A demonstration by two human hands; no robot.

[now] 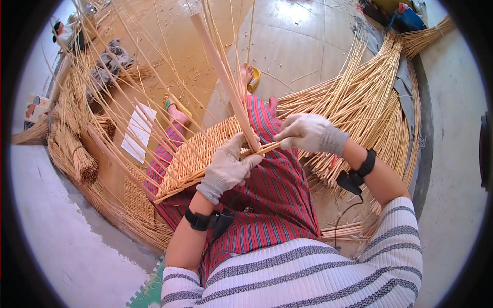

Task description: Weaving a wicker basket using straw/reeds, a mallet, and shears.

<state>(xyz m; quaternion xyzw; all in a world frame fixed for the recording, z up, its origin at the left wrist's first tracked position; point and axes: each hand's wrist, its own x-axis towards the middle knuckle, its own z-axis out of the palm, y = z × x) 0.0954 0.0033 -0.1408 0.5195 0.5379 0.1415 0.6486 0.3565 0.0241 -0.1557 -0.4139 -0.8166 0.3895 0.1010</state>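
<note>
A woven wicker panel (197, 149) lies across my lap on a red striped cloth (277, 190). Thin wicker rods (154, 110) stand up from its edges. At its right corner rises a thick peeled wooden stake (221, 72). My left hand (229, 161), in a pale work glove, is closed around the corner at the foot of the stake. My right hand (310, 134), gloved too, pinches the ends of thin wicker strands (269, 148) that stick out to the right of that corner. The left fingertips are partly hidden behind the stake.
A large heap of loose wicker rods (359, 113) lies to the right. Tied rod bundles (77, 159) are on the left, near a white paper sheet (137, 132). Another person (69, 36) sits at the far left. A blue container (408, 19) stands at the far right.
</note>
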